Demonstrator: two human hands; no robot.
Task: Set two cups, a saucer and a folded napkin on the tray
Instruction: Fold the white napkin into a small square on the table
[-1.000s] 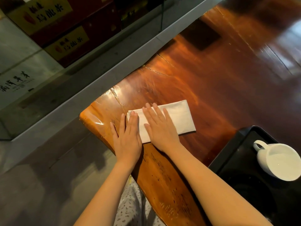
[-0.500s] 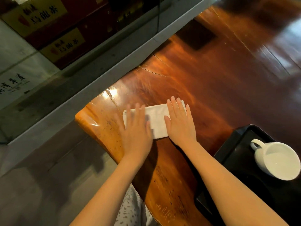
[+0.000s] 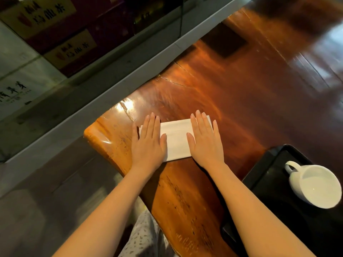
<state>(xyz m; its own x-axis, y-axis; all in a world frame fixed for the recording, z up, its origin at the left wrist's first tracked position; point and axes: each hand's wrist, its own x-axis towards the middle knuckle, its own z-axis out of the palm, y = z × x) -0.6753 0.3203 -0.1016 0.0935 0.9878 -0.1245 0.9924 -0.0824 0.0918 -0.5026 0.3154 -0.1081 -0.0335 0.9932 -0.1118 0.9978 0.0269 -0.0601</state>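
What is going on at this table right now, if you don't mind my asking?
A person is pressing a folded white napkin flat on the wooden table, left hand on one end and right hand on the other. One white cup already sits on the black tray to the right. No second cup or saucer is in view.

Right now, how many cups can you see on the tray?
1. A white cup sits on the black tray, to the right of the right hand. The tray runs out of frame, so another may be hidden.
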